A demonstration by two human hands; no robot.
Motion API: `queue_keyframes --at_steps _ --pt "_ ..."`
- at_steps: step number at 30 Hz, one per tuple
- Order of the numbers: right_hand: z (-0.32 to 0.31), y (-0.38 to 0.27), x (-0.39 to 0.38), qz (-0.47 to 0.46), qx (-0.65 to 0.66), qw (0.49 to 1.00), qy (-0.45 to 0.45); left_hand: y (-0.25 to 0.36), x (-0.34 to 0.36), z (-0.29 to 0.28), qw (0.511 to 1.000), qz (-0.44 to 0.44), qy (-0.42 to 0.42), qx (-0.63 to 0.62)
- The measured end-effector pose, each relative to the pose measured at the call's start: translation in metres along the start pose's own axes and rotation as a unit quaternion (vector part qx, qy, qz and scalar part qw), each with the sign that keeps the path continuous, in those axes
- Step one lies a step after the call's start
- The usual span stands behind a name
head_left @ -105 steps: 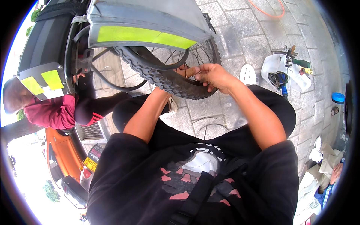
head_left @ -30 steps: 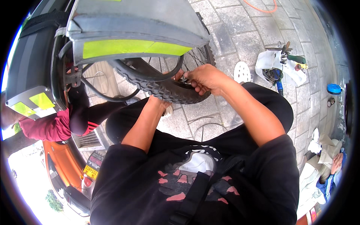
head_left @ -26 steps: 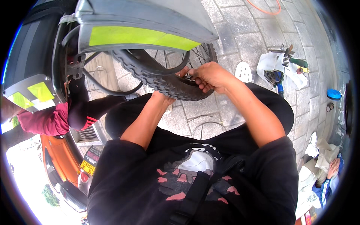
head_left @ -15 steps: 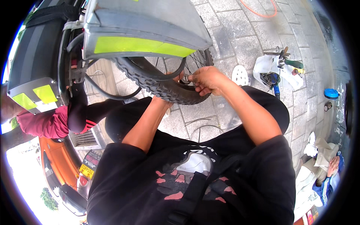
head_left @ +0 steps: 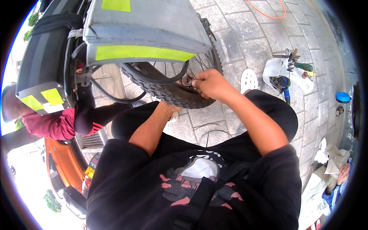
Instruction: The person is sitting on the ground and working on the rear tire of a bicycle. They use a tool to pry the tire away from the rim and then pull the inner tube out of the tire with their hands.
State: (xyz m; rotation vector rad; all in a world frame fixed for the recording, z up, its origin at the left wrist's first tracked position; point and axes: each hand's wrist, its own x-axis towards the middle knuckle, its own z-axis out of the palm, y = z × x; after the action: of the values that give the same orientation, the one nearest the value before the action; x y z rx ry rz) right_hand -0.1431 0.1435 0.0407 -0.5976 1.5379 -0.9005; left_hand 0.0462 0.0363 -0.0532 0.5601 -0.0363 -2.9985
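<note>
A knobbly black bicycle tire (head_left: 161,91) on a spoked wheel hangs under a dented grey metal box (head_left: 145,27) with yellow reflective strips. My right hand (head_left: 211,86) is curled at the rim, thumb and forefinger on a small round metal piece (head_left: 187,81) inside the tire's ring. My left hand (head_left: 167,108) reaches up behind the tire from below; its fingers are mostly hidden. A black hose or tube (head_left: 136,99) loops below the wheel at the left.
At right on the pavers lie a white bag (head_left: 278,71) with tools, a white clog (head_left: 249,78) and a blue lid (head_left: 343,97). Another person in maroon (head_left: 51,124) crouches at left near an orange vehicle (head_left: 63,157). Someone's hand (head_left: 343,172) shows at lower right.
A tan piece seen at my fingertips in the earliest frame is no longer visible; a round metal piece shows there. My right hand has turned slightly, its fingers more curled.
</note>
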Motion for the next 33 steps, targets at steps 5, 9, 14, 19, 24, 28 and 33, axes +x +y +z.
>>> queue_keyframes --at_steps 5,9,14,19,24,28,33 --pt "-0.004 0.006 0.01 0.095 0.075 0.992 -0.033 0.011 -0.003 -0.024 0.996 -0.021 -0.063 0.06" --pt "-0.006 0.013 0.012 0.112 0.081 0.99 -0.022 0.024 -0.012 -0.011 0.87 -0.213 -0.053 -0.443" --pt "-0.007 0.013 0.014 0.088 0.06 0.994 -0.031 0.041 -0.004 -0.024 0.986 -0.106 0.022 -0.125" --pt "-0.011 0.013 0.009 0.04 0.021 0.996 -0.079 0.024 0.002 0.039 0.853 0.023 0.181 0.488" --pt "0.005 0.013 0.004 0.059 0.109 0.992 -0.024 0.021 0.006 0.033 0.774 0.057 0.26 0.574" --pt "0.003 0.026 0.015 0.062 0.127 0.99 -0.017 0.017 0.016 0.035 0.844 0.082 0.215 0.485" --pt "-0.003 0.025 0.013 0.093 0.138 0.985 -0.033 0.016 0.018 0.042 0.733 0.088 0.259 0.622"
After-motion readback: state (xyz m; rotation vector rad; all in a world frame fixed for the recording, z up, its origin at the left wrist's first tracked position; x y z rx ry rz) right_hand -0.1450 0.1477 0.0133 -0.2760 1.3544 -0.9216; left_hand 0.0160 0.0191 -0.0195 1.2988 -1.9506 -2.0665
